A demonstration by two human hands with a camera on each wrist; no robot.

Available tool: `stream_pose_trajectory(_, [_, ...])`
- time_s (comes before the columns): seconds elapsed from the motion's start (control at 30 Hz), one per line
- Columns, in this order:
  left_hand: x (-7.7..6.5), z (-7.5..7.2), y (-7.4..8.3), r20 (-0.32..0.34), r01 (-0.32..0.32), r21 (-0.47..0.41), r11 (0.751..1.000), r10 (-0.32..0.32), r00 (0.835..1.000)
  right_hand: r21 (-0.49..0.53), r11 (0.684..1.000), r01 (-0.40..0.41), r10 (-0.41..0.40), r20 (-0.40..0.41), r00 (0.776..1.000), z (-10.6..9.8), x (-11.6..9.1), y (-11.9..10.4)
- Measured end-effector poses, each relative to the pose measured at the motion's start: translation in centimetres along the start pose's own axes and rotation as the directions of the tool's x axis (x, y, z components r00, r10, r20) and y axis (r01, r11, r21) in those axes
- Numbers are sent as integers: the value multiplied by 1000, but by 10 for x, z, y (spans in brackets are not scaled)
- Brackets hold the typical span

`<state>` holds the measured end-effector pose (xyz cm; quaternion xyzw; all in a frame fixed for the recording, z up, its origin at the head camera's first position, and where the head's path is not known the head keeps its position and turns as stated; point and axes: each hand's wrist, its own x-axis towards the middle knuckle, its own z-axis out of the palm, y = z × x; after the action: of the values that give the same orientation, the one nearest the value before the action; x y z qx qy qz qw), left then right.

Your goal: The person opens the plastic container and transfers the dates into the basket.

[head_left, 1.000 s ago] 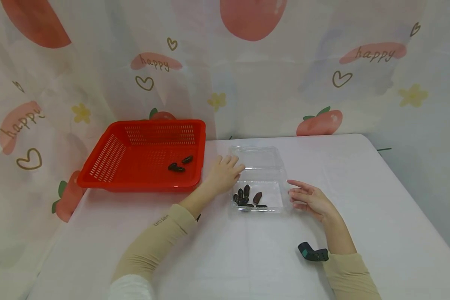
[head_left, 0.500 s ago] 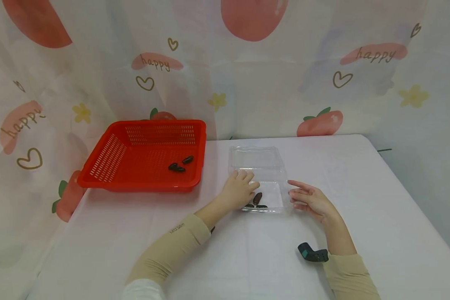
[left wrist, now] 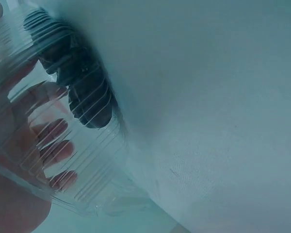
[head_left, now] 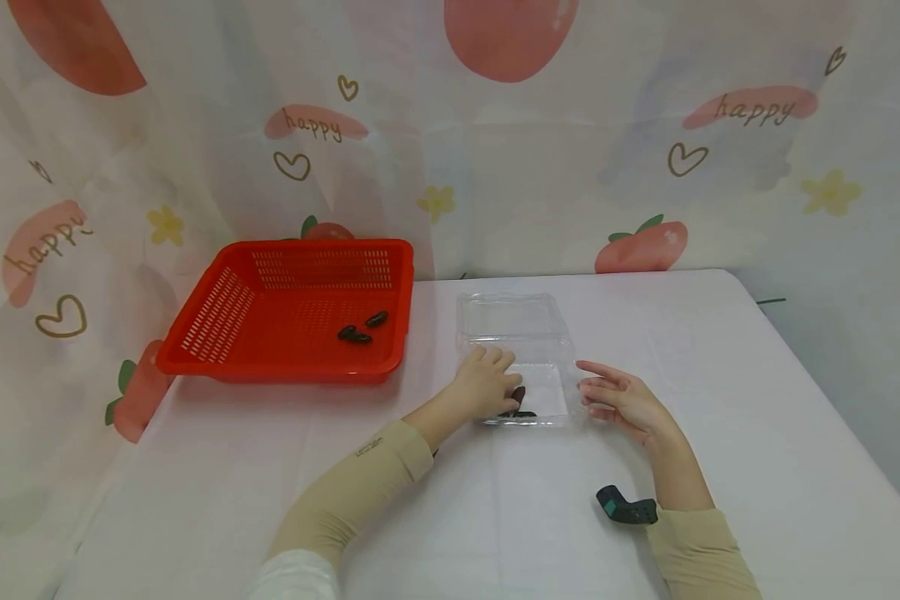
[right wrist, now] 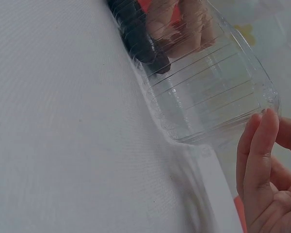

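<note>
A hinged clear plastic box (head_left: 551, 383) stands with its lid (head_left: 513, 317) folded back. Inside, several dark oblong pieces (left wrist: 89, 94) like dates lie along the near wall. My left hand (head_left: 483, 387) is in the box from the left, back of the hand up. In the left wrist view, its spread fingers (left wrist: 58, 153) show through the ribbed wall, tips close to the dark pieces. It hides part of the row in the head view. My right hand (head_left: 618, 400) is at the box's right side, with fingertips (right wrist: 267, 121) at its corner rim.
A red slotted basket (head_left: 277, 367) stands at the left back with three similar dark pieces (head_left: 356, 335) in its right part. A black wrist device (head_left: 626, 507) is by the right forearm. A patterned curtain (head_left: 525, 167) hangs behind the white table (head_left: 540, 517).
My left hand has moved from the box's left back edge down into it, toward the near side, covering the left pieces. My right hand has stayed at the right side.
</note>
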<state>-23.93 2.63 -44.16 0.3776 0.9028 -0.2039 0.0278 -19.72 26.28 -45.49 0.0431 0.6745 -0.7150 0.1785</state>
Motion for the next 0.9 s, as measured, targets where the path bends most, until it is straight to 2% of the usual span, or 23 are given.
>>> stream_pose_trajectory(0.27, [2, 1, 1, 32, -32, -52, 998, 34, 999, -7, 1000, -7, 7, -3, 1000, 0, 0, -1])
stream_pose_trajectory(0.5, [4, 3, 3, -4, -46, -106, 993, 46, 999, -3, 1000, -3, 3, 4, 1000, -1, 0, 0])
stream_pose_trajectory(0.63, [6, 4, 3, 1, -41, -114, 993, 41, 999, 3, 1000, 2, -2, 8, 1000, -1, 1, 1])
stream_pose_trajectory(0.77, [8, 8, 2, 3, -30, -94, 995, 30, 1000, 8, 1000, 6, -6, 13, 1000, -1, 1, 2])
stream_pose_trajectory(0.9, [11, 12, 0, -43, -17, -39, 999, 15, 999, 5, 1000, 9, -9, 14, 1000, -1, 2, 1])
